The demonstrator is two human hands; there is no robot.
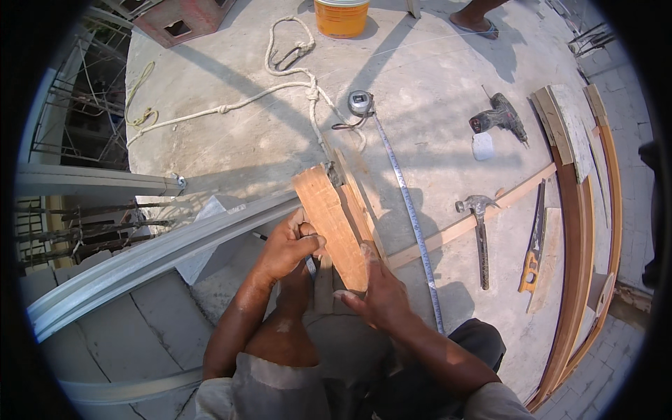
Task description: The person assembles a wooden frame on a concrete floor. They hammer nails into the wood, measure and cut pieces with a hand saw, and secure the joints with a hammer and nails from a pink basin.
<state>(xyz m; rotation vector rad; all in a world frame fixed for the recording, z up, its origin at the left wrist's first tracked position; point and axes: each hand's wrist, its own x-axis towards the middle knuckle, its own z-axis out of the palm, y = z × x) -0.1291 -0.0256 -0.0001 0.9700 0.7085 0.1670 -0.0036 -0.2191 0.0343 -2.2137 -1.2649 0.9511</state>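
Note:
A short wooden board (327,222) is held up in front of me, its long side tilted from upper left to lower right. My left hand (288,246) grips its left edge, thumb on the face. At the lower right end, my right hand (380,288) has its fingers and thumb around the edge. Behind the board stand more narrow wood strips (358,210), partly hidden by it. Right of my hands, the blade of a tape measure (360,103) lies stretched out across the concrete floor.
A claw hammer (480,234), a handsaw (533,252) and a cordless drill (500,120) lie to the right, near long planks (572,231). Metal channels (175,241) run along the left. Knotted rope (245,101) and an orange bucket (341,19) are farther off. Another person's foot (474,24) stands at the back.

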